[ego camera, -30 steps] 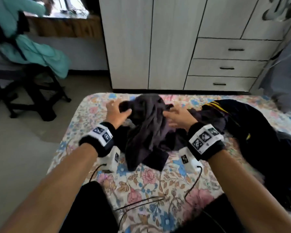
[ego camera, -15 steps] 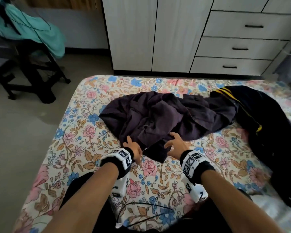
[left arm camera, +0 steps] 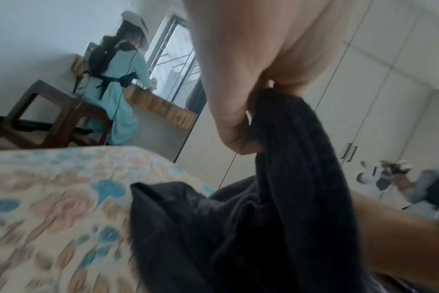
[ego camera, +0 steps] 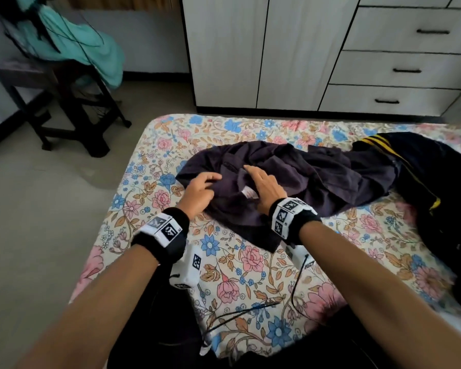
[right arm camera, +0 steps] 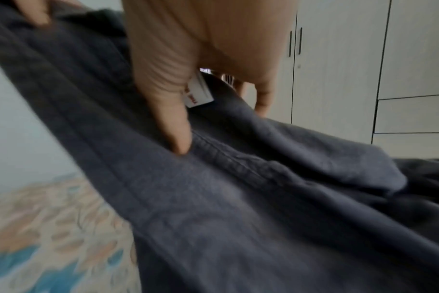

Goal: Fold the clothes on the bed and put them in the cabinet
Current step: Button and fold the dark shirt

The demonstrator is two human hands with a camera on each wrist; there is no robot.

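Observation:
A crumpled dark purple-grey garment [ego camera: 317, 179] lies on the floral bed [ego camera: 232, 265], with a white label [ego camera: 249, 193] showing near its collar. My left hand [ego camera: 201, 189] is at the garment's left edge. In the left wrist view its curled fingers [left arm camera: 238, 126] pinch a fold of the dark cloth [left arm camera: 288, 178]. My right hand [ego camera: 265, 186] lies on the garment beside the label with fingers straight. In the right wrist view its thumb [right arm camera: 174, 123] presses on the cloth [right arm camera: 238, 198], the label [right arm camera: 198, 93] under the palm.
A black garment with yellow stripes [ego camera: 423, 171] lies on the bed's right side, touching the dark one. The white cabinet [ego camera: 250, 49] with shut doors and drawers [ego camera: 405, 70] stands beyond the bed. A person in teal [left arm camera: 118, 89] sits on a dark stool [ego camera: 64, 102] at the left.
The garment has come down from a lifted bunch to lie spread on the bed. Both hands then moved from its near hem forward to the collar area, and the left took hold of a fold.

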